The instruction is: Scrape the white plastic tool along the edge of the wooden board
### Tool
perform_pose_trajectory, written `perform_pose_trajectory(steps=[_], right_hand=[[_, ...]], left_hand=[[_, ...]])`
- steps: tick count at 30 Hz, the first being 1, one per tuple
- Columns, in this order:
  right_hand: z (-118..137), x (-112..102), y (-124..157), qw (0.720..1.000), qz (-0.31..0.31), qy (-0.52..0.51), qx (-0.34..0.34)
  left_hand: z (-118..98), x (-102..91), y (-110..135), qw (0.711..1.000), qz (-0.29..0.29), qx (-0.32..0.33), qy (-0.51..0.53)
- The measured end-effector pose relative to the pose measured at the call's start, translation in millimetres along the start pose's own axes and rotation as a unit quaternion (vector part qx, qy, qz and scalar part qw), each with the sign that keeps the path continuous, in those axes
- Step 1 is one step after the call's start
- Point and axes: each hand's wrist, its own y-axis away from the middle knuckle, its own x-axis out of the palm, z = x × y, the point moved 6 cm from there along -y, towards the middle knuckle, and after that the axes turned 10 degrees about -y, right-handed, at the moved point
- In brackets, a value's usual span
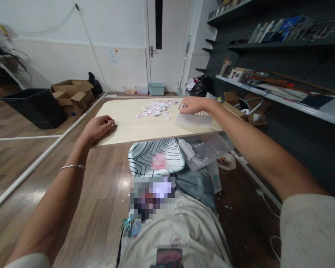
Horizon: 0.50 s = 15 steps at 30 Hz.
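Note:
My right hand is closed around the upper edge of a white plastic piece with a slotted edge, which stands tilted on the pale wooden table. Just left of it lies a loose pile of small paper scraps, white with pink marks. At the table's left end my left hand rests by the edge, fingers curled together. Whatever it may hold is hidden.
Below the table's front edge are a patterned cushion with a pink patch and a clear plastic bin. A black bin and cardboard boxes stand left. Dark shelves line the right wall.

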Motion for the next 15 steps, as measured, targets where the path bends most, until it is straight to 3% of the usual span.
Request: perform_pose_trajectory(steps=[15], right_hand=[[0.8,-0.8,1.1,1.000,0.001,0.010,-0.008]], left_hand=[[-0.9,-1.0,0.7,1.000,-0.009,-0.012,-0.010]])
